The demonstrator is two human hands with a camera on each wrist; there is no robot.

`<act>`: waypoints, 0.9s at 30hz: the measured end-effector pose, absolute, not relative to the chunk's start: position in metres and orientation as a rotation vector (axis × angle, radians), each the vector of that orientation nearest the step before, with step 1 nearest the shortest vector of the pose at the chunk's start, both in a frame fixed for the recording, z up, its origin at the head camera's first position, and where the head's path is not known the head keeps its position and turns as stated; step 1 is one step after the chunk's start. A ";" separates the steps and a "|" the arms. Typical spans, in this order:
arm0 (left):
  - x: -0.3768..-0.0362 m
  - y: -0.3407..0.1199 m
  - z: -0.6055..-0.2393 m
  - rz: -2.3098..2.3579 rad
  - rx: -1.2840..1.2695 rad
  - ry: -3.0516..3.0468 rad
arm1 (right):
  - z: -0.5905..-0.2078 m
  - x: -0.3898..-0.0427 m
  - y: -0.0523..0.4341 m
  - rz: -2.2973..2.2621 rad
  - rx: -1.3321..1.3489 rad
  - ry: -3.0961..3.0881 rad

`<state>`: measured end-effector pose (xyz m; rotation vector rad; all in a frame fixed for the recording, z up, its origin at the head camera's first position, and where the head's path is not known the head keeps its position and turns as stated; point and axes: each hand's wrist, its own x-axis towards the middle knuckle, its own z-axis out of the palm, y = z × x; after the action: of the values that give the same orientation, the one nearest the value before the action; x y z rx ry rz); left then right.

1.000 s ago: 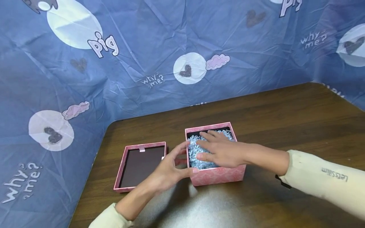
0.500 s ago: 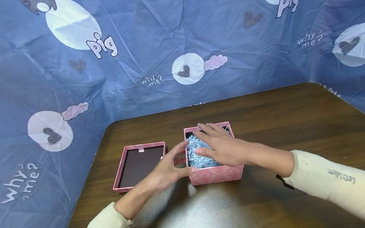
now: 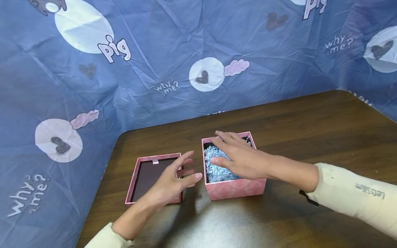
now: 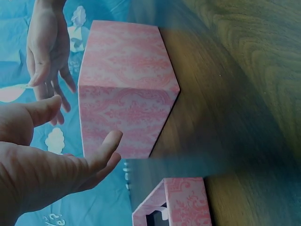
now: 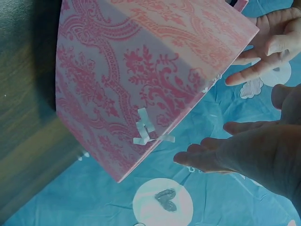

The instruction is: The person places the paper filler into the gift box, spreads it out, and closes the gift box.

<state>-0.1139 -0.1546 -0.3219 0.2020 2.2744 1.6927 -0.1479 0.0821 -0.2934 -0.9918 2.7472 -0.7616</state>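
A pink patterned box stands without its lid on the table, filled with light blue shredded paper. Over its top my right hand is spread flat, fingers straight and pointing to the far rim; it hides part of the filling. My left hand is off the box, fingers loosely bent and holding nothing, between the box and the pink lid. In the left wrist view, that hand shows thumb and fingers apart beside the box wall. Strips of pale paper cling to the box in the right wrist view.
The lid lies inside-up on the left, showing its dark inner face and a small white tab. A brown wooden table carries everything. Blue printed cloth hangs behind and along the left.
My left hand has let go of the box's left side and drawn back to the left. The right hand has slid slightly toward the far rim.
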 end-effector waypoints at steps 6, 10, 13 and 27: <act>-0.113 -0.160 -0.322 1.693 0.199 2.303 | -0.293 -0.145 0.077 -0.792 -0.984 2.727; -0.115 -0.169 -0.321 1.643 0.154 2.390 | -0.292 -0.142 0.071 -0.852 -0.983 2.680; -0.115 -0.176 -0.320 1.566 0.129 2.480 | -0.292 -0.140 0.066 -0.887 -0.987 2.657; -0.129 -0.218 -0.308 0.873 0.064 3.097 | -0.289 -0.124 0.039 -1.072 -1.037 2.540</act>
<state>-0.1287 -0.2178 -0.3085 0.0644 3.0970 0.8731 -0.1236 0.0391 -0.2891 -1.0369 2.5399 -1.0718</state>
